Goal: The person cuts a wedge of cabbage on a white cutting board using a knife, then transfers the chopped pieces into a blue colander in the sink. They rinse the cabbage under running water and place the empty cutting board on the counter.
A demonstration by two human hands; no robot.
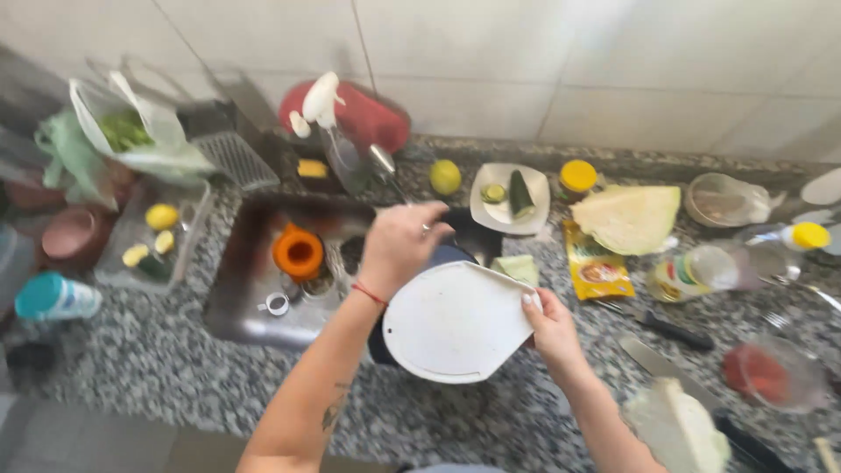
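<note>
My right hand [552,328] grips the right edge of a white cutting board [455,322], holding it tilted over a dark bowl [455,254] at the sink's right edge. My left hand [399,245] is above the board's far edge, fingers curled, with a thin utensil running from it toward the tap; I cannot tell how it is held. A red string circles that wrist. A pale green piece of cabbage [517,267] lies just beyond the board.
The steel sink [254,298] holds an orange cup [298,251]. On the granite counter: a plate with cucumber [510,200], a cabbage wedge [629,217], a yellow packet [596,267], bottles, a knife [666,328], more cabbage [676,427], a lime [445,177].
</note>
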